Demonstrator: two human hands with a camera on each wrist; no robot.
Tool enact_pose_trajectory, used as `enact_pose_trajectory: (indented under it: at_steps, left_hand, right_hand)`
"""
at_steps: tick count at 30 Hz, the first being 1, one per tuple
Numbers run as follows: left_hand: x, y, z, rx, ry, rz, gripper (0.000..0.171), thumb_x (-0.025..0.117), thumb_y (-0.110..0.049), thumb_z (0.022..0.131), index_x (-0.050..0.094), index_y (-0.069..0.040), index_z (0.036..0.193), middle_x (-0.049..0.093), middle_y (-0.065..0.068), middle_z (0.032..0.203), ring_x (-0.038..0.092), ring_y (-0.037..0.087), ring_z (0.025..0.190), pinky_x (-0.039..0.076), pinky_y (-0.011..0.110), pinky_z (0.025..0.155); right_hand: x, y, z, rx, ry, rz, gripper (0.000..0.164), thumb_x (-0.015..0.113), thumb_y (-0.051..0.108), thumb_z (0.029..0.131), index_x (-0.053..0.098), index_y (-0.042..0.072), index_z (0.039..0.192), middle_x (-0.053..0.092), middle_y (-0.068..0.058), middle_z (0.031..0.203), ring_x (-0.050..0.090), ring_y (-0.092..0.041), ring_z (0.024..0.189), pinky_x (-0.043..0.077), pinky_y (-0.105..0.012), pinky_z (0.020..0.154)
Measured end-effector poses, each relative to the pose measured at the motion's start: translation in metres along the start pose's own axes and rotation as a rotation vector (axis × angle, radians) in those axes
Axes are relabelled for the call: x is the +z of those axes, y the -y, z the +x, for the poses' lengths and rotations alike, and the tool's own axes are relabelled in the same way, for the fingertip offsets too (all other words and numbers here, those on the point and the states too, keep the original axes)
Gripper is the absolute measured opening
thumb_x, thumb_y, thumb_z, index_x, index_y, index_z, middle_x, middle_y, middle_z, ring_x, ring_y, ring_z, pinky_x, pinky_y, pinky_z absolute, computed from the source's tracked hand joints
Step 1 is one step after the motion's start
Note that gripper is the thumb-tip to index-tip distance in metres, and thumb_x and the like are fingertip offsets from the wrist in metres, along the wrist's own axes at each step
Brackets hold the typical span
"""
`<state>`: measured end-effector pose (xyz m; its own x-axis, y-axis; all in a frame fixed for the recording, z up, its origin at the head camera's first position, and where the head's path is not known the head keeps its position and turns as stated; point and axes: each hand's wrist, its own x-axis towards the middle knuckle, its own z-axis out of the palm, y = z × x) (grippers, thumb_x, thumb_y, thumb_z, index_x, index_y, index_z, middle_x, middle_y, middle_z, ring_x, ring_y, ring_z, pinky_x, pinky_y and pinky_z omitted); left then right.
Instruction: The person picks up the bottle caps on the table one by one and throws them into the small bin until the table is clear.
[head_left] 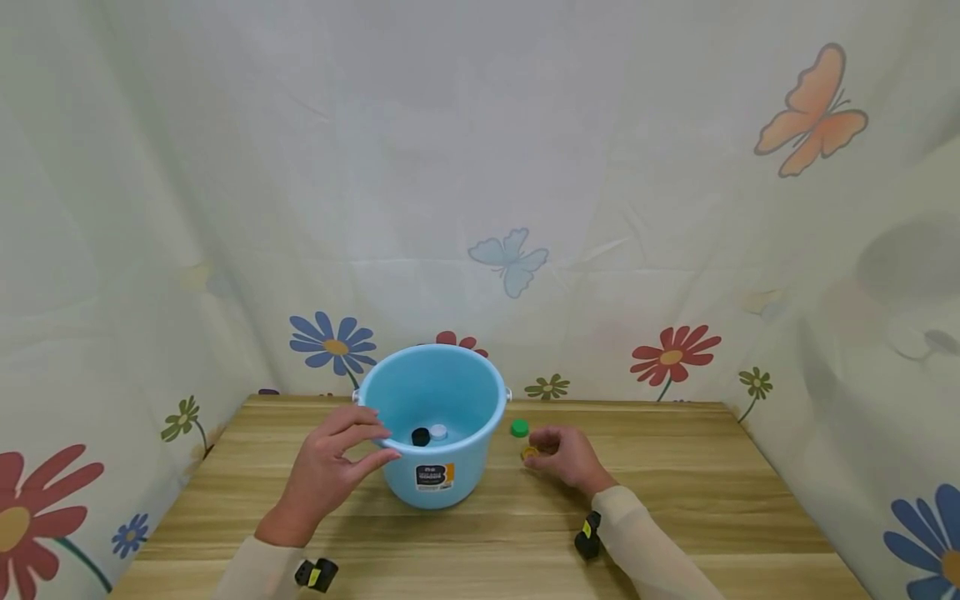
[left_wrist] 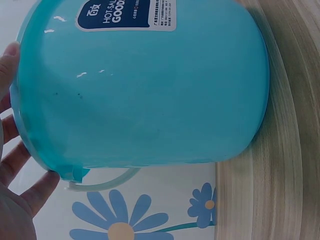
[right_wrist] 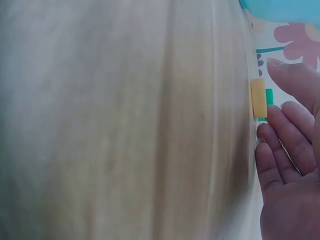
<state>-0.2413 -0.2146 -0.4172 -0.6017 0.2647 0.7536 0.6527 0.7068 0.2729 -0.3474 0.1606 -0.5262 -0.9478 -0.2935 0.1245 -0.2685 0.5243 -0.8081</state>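
Observation:
A light blue bucket (head_left: pixel 442 467) stands upright on the wooden table, with a black cap (head_left: pixel 421 437) and a white cap (head_left: pixel 438 432) on its bottom. My left hand (head_left: pixel 337 467) grips the bucket's rim at the near left, thumb and fingers spread along it; the left wrist view shows the bucket's side (left_wrist: pixel 150 100) close up. To the right of the bucket, my right hand (head_left: pixel 568 458) is at a yellow cap (head_left: pixel 529 452). In the right wrist view, thumb and fingers stand apart around the yellow cap (right_wrist: pixel 259 98). Just behind it lies a green cap (head_left: pixel 519 428).
The wooden table (head_left: pixel 675 467) carries the bucket and loose caps. A pale curtain (head_left: pixel 600 167) with printed flowers and butterflies hangs behind it and at both sides. The bucket's handle (left_wrist: pixel 107 185) hangs at its far side in the left wrist view.

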Motion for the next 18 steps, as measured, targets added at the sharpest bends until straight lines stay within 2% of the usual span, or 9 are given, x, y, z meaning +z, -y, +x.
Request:
enact_pose_trajectory:
  at_steps: [8,14,18]
  left_hand:
    - [-0.0007,-0.0017,0.0007,-0.010,0.002,0.000,0.033,0.084,-0.034,0.065,0.073,-0.022,0.094,0.064,-0.007,0.104,0.057,0.012,0.103,0.054,0.045,0.088]
    - [-0.0013,-0.0025,0.0013,-0.005,0.005,0.000,0.034,0.085,-0.032,0.064,0.073,-0.021,0.094,0.065,-0.002,0.104,0.057,0.013,0.104,0.054,0.045,0.088]
    - [-0.0009,-0.0021,0.0009,-0.003,0.002,0.009,0.034,0.085,-0.032,0.064,0.073,-0.022,0.094,0.065,-0.003,0.105,0.057,0.013,0.104,0.054,0.045,0.088]
  right_hand:
    - [-0.0012,-0.0028,0.0017,0.013,0.022,-0.033,0.039,0.081,0.024,0.074,0.067,0.009,0.107,0.069,-0.002,0.105,0.063,-0.017,0.100,0.055,-0.034,0.086]
    - [-0.0012,-0.0026,0.0036,0.015,0.029,-0.042,0.038,0.081,0.023,0.074,0.067,0.010,0.107,0.069,-0.002,0.105,0.063,-0.017,0.100,0.055,-0.037,0.087]
    - [-0.0006,-0.0018,0.0049,0.023,0.034,-0.056,0.036,0.081,0.022,0.075,0.067,0.010,0.106,0.069,-0.001,0.105,0.063,-0.016,0.099,0.054,-0.037,0.088]
